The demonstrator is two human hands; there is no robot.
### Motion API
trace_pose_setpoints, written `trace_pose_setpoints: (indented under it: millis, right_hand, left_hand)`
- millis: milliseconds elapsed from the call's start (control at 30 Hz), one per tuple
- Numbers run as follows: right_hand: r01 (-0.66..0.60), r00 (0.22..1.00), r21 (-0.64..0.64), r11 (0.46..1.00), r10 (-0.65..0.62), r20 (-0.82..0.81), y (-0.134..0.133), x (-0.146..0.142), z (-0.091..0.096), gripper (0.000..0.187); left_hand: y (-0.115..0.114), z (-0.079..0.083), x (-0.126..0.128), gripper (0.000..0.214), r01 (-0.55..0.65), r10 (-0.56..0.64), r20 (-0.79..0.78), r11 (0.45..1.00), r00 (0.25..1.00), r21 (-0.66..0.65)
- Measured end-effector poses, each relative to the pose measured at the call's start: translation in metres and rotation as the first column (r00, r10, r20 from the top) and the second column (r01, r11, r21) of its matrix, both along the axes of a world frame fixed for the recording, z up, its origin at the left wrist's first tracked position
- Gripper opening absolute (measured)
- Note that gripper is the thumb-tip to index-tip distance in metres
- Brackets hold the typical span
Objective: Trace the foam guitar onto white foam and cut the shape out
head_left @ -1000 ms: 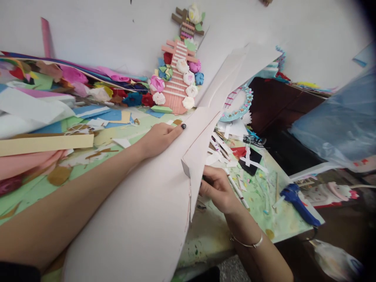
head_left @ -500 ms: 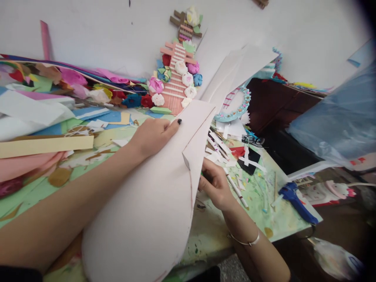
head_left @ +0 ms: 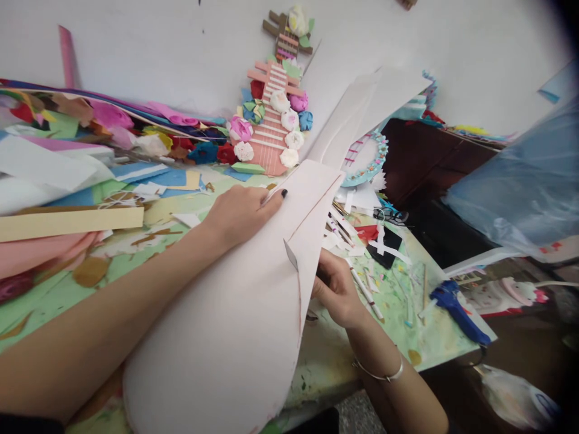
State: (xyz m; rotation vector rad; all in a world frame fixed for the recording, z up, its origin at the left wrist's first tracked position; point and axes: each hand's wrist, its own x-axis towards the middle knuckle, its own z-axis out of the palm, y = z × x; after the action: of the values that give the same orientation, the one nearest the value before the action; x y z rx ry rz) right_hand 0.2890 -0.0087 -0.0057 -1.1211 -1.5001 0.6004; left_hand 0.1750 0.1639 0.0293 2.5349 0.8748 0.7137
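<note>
A large white craft sheet with a rounded lower end is tilted up in front of me, a brown line drawn along its right side. My left hand grips its left edge, the dark-nailed thumb on the face and the other fingers mostly hidden. Close to the right edge, my right hand is closed, partly behind the sheet. A grey pointed blade, seemingly of scissors, pokes through the sheet at the drawn line; the handles are hidden behind it.
Paper flowers cover a pink paper instrument against the wall. Coloured paper scraps lie at the left. To the right are markers, a black square, a blue glue gun and a clear plastic bag.
The sheet's upper part and both hands have shifted slightly right, my right hand also a little down. The flap by the blade lies flatter, and more of the blade shows.
</note>
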Motion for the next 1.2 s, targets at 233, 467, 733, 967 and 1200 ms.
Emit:
trace_pose_setpoints:
  millis: [233,467,733,967,1200]
  right_hand:
    - [-0.081,0.995,-0.038,0.996,0.078,-0.063,-0.003,0.001,0.004,0.024]
    - [-0.134,0.988,-0.041,0.990,0.130,-0.088,-0.002,0.001,0.006,0.019]
    - [-0.185,0.977,-0.082,0.979,0.174,-0.121,-0.001,0.002,0.006,0.017]
    - [-0.219,0.974,-0.069,0.973,0.214,-0.071,0.001,0.006,0.006,0.019]
    - [0.001,0.995,-0.112,0.994,0.010,0.099,0.003,0.006,-0.003,0.040]
  left_hand:
    - [0.005,-0.005,0.002,0.044,0.187,-0.167,0.143,0.973,0.975,-0.134]
    - [0.008,-0.005,0.002,0.043,0.255,-0.224,0.153,0.940,0.962,-0.225]
    - [0.007,-0.004,0.001,0.043,0.326,-0.276,0.196,0.896,0.941,-0.301]
    - [0.009,-0.004,0.001,0.043,0.338,-0.292,0.191,0.897,0.937,-0.284]
    - [0.020,-0.007,0.000,0.046,0.190,-0.147,0.154,0.930,0.977,-0.314]
